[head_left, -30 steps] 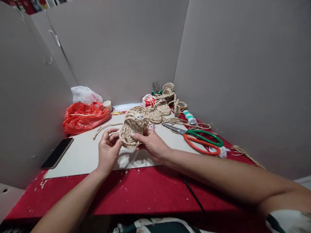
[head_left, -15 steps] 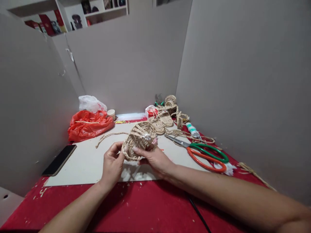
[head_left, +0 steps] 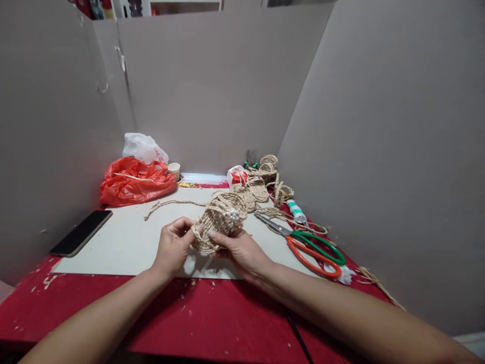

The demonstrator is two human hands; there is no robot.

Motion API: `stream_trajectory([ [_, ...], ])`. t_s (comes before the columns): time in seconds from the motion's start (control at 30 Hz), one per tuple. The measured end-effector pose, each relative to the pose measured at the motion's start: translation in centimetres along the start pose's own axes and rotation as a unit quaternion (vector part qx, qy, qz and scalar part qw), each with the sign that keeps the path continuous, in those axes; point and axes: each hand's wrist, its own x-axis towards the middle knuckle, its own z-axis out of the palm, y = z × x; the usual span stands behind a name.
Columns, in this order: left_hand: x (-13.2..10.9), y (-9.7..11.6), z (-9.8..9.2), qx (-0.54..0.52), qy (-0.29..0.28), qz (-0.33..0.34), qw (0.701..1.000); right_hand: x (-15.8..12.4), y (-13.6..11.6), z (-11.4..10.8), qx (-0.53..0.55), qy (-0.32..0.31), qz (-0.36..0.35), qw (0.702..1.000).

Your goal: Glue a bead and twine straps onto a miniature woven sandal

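From where I'm standing, both hands are closing their grip on one thing: a tan, slipper-shaped piece of woven straw cord. The left hand is pinching its near left edge between thumb and fingers; the right hand is clasping the near right side, its thumb pressing on top and its fingers mostly hiding beneath.

The piece is hanging between the two hands, over the near part of a flat white board. Its long axis is slanting from the left fingertips away toward the far right, so a cluster of shiny, pearl-like beads is sitting beyond the right thumb, making the right hand the nearer one to it.

Farther out, a thin tan straw cord is trailing over the board on the far left side of the piece. Just behind the piece, flat tan woven straw shapes are resting together. Large scissors with one green and one orange handle are lying to the right, blades pointing to the far left. A black, flat phone is lying at the board's left edge, and a crumpled red plastic bag is slumping behind it. Red cloth is covering the desk.
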Motion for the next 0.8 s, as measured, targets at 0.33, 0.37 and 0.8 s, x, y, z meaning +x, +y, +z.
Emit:
stream_trajectory([
  [0.33,0.6,-0.5,-0.1,-0.027,-0.025,-0.022,0.999,0.7,-0.2,0.0,0.067,-0.014,0.048,0.996],
  [0.37,0.5,-0.3,-0.1,-0.033,-0.031,-0.028,0.999,0.7,-0.2,-0.1,0.072,-0.016,0.052,0.996],
  [0.8,0.6,-0.5,-0.7,-0.079,-0.052,-0.079,0.992,1.0,-0.7,-0.6,0.057,-0.043,0.050,0.996],
])
